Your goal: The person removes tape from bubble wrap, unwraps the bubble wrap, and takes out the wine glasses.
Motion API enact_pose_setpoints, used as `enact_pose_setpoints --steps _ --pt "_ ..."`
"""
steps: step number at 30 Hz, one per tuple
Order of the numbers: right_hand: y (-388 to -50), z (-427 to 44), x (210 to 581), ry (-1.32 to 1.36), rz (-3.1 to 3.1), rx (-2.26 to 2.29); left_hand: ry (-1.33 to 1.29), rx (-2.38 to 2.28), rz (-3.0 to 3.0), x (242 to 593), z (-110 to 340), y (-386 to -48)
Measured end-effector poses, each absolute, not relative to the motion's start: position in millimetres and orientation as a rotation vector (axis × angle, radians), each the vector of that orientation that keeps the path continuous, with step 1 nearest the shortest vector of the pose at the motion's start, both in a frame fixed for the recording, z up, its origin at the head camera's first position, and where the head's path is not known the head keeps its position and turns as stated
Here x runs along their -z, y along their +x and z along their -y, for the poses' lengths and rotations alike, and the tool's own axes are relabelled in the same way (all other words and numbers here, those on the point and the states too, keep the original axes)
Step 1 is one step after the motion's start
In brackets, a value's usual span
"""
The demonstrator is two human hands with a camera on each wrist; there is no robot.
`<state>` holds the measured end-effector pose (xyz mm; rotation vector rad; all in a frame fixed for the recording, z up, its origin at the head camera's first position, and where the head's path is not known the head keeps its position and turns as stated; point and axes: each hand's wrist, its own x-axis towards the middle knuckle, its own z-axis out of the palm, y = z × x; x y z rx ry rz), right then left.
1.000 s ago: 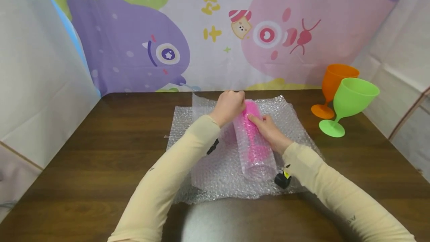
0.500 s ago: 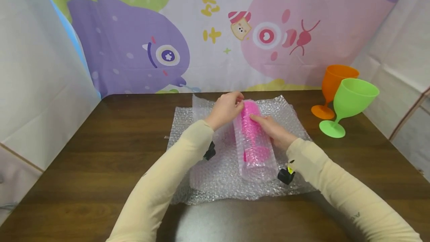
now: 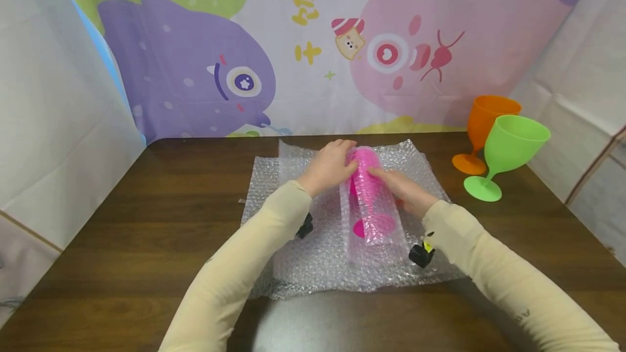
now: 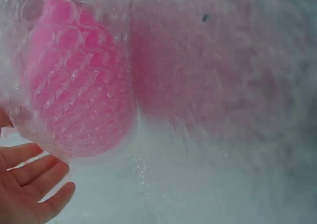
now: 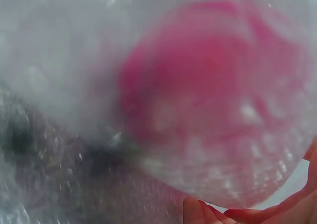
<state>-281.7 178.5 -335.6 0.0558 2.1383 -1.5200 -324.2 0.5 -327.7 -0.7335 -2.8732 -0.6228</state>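
Observation:
A pink goblet (image 3: 360, 227) lies rolled in clear bubble wrap (image 3: 313, 265), its foot toward me and its bowl toward the back. My left hand (image 3: 329, 166) is at the left of the bowl end, with the thumb on the wrap. The left wrist view shows several fingers of the left hand (image 4: 34, 182) extended beside the wrapped bowl. From the right, my right hand (image 3: 405, 189) holds the roll, thumb on top. In the right wrist view, fingers of the right hand (image 5: 277, 211) curve under the roll's edge.
An orange goblet (image 3: 490, 118) and a light green goblet (image 3: 513, 143) stand upright at the right of the wooden table (image 3: 146, 243). Flat bubble wrap spreads beneath the roll. A cartoon-printed cloth (image 3: 308, 96) hangs behind the table.
My left fingers have uncurled from the roll's far end and straightened. A loose wrap edge now lies along the goblet's top. My right hand has shifted slightly right, keeping its hold.

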Motion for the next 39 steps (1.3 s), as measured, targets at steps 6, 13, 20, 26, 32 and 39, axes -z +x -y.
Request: enact_pose_setpoints --steps 6,13,20,26,32,39 --pt "-281.4 -180.6 335.0 0.039 -2.139 1.504 -0.638 0.674 2.896 330.4 -3.1 -326.6" --pt "-281.4 -181.1 333.8 0.021 -2.149 1.497 -0.495 0.806 2.882 334.1 -4.8 -330.7" --pt "-281.0 -182.4 330.5 0.055 -2.156 1.485 -0.348 1.115 2.901 336.2 -4.3 -333.7" --pt "-282.9 -182.5 326.0 0.069 -2.143 1.430 -0.348 1.186 2.883 336.3 -3.1 -336.1" --pt "-287.4 -180.6 313.4 0.133 -2.184 1.408 -0.347 1.242 2.867 333.6 -2.3 -335.3" --pt "-299.3 -174.8 292.2 0.075 -2.280 1.419 -0.330 1.240 2.843 331.6 -3.5 -333.8"
